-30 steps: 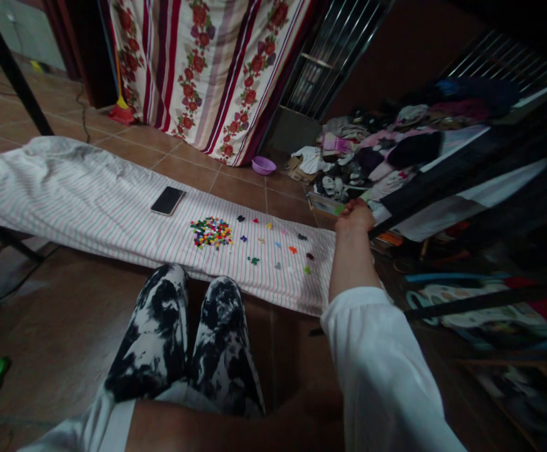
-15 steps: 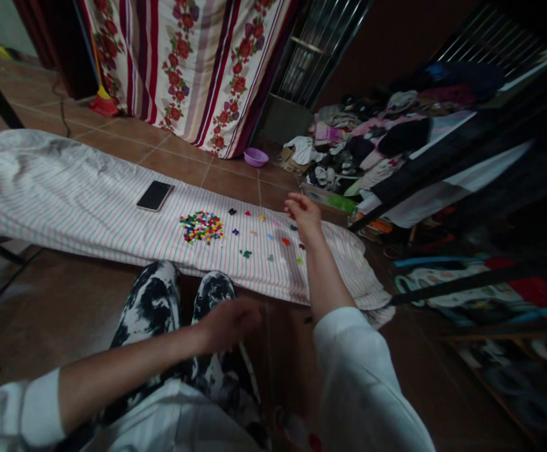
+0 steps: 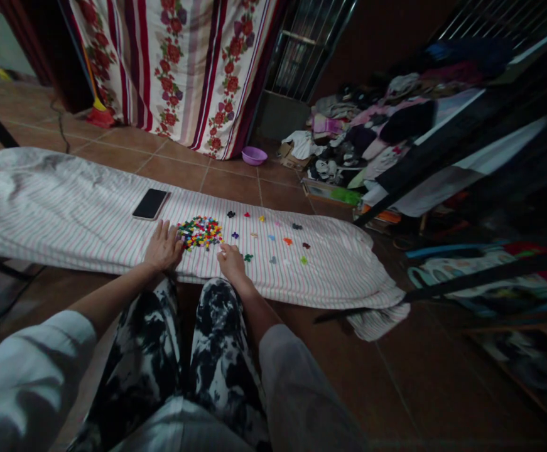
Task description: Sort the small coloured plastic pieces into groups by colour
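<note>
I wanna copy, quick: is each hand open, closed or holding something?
Left hand: open, beside the colorful pile.
Right hand: curled; can't tell if it holds anything.

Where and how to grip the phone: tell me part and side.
Probably pinch the phone by its two long edges, near the middle, with the left hand coming from above and the near side. It lies flat, dark face up, on the striped cloth, so its edges offer the likeliest hold; the multicolored pile sits to its right, worth avoiding.
</note>
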The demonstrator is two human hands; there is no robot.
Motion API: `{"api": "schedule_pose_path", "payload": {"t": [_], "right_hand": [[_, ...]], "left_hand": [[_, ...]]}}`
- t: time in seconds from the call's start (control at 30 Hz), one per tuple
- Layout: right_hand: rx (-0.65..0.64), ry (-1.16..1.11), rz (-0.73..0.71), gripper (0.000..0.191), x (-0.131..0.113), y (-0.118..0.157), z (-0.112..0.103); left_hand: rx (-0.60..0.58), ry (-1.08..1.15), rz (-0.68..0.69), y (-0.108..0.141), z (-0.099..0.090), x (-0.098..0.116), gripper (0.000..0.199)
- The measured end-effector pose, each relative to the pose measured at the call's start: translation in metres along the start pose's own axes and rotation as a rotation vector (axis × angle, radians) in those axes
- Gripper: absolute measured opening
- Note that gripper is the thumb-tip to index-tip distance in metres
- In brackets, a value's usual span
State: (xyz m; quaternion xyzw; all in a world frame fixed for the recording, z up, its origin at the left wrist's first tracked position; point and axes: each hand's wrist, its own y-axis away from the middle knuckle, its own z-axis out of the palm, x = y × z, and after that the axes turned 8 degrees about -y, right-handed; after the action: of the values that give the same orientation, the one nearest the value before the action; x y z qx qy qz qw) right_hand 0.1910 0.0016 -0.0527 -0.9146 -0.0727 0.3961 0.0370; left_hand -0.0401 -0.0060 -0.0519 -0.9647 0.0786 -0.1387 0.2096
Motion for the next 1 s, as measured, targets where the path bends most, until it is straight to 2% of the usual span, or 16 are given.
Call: {"api": "schedule_pose_path", "payload": {"t": [0.23, 0.47, 0.6, 0.7, 0.83, 1.0], "right_hand": [[-0.018, 0.112, 0.010, 0.027, -0.006, 0.010, 0.006], [0.025, 0.108, -0.028, 0.027, 0.000, 0.018, 0.013], [0.055, 0.060, -0.061, 0.026, 0.004, 0.021, 0.014], [0.100, -0.058, -0.119, 0.026, 0.008, 0.024, 0.011], [0.228, -0.204, -0.163, 0.027, 0.021, 0.032, -0.007], [0.453, -0.189, -0.145, 0.028, 0.056, 0.034, -0.060]], "left_hand": [[0.010, -0.113, -0.096, -0.013, 0.011, -0.005, 0.023], [0.014, -0.213, -0.143, -0.013, 0.007, -0.003, 0.023], [0.026, -0.183, -0.162, -0.013, 0.006, -0.002, 0.020], [0.031, -0.145, -0.166, -0.013, 0.006, -0.002, 0.019], [0.034, -0.153, -0.177, -0.013, 0.007, -0.003, 0.019], [0.034, -0.176, -0.156, -0.013, 0.008, -0.003, 0.019]]}}
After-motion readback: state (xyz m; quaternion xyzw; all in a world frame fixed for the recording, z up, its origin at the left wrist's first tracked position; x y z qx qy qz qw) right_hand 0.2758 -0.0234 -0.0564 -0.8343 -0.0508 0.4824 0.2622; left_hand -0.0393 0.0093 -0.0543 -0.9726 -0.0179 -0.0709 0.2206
